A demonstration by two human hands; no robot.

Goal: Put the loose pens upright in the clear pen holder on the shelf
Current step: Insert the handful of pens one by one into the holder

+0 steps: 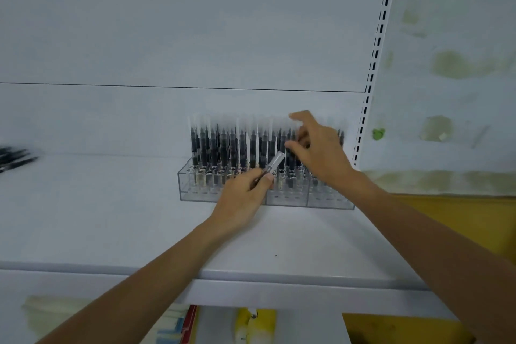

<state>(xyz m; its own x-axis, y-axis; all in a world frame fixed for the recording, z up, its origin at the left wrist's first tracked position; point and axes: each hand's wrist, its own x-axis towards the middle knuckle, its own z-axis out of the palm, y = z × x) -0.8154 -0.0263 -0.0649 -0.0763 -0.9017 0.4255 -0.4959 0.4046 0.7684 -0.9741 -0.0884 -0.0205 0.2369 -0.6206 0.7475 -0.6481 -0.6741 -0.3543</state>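
A clear acrylic pen holder (195,193) stands on the white shelf (111,218), packed with several upright black pens (223,148) with clear caps. My left hand (243,198) grips a loose pen (275,163) in front of the holder, its clear cap pointing up and to the right. My right hand (318,148) reaches into the upright pens at the holder's right half; its thumb and curled fingers are among them, the index finger raised. The frame is too blurred to tell whether it pinches one.
More loose black pens (15,158) lie at the far left of the shelf. A slotted upright rail (374,64) bounds the shelf on the right. Below the shelf edge sit coloured packets (254,324) on a lower level.
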